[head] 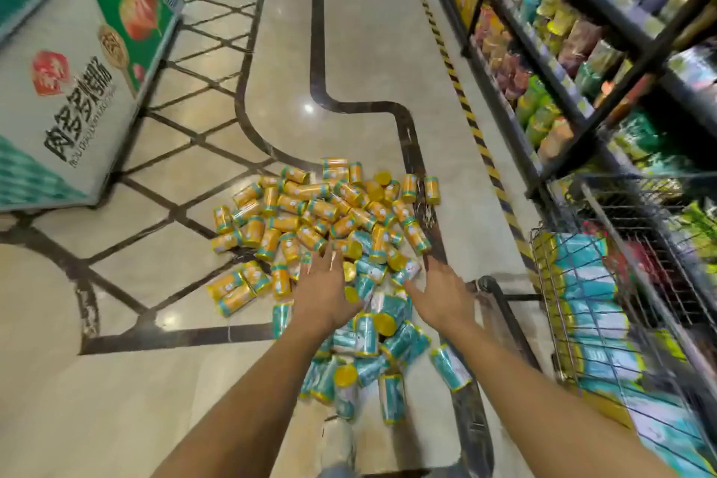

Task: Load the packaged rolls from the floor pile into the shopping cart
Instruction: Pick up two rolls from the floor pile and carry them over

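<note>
A big pile of packaged rolls (322, 213) lies on the floor, yellow-orange ones at the far side and teal ones (388, 345) nearer me. My left hand (324, 291) and my right hand (440, 293) are both stretched out over the middle of the pile, fingers straight and spread, holding nothing. They hover about a roll's length apart, above the teal rolls. The wire shopping cart (551, 307) stands at the right, with teal packages (593, 307) stacked inside it.
A black shelf rack (574, 62) full of snack bags lines the right side behind the cart. A white and green freezer chest (77, 70) stands at the left. A yellow-black hazard stripe (461, 97) runs along the floor by the shelves.
</note>
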The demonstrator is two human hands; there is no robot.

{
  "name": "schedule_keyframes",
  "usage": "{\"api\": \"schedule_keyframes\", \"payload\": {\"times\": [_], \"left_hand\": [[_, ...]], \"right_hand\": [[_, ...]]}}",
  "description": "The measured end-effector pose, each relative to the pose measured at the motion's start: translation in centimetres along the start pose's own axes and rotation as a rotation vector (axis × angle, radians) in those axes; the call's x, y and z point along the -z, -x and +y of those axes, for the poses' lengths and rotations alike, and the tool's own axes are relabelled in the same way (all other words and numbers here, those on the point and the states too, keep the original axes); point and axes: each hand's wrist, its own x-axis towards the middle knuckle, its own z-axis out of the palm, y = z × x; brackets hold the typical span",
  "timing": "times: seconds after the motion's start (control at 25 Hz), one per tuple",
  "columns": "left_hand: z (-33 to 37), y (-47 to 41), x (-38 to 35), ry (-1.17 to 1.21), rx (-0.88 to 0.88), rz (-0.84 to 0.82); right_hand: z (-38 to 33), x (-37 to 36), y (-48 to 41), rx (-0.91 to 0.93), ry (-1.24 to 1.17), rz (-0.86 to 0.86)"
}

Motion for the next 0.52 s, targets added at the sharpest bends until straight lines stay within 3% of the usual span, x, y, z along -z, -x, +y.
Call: {"api": "schedule_keyframes", "payload": {"times": [0.2,0.52], "left_hand": [[-1.4,-8.3,-9.5,0.058,0.008,-0.089],[-2.9,-19.9,-33.9,0.059,0.086,-0.257]], "right_hand": [[2.5,-9.1,-8.5,-0.135,-0.057,-0.120],[10.7,-29.6,-22.6,-0.132,-0.037,-0.246]]}}
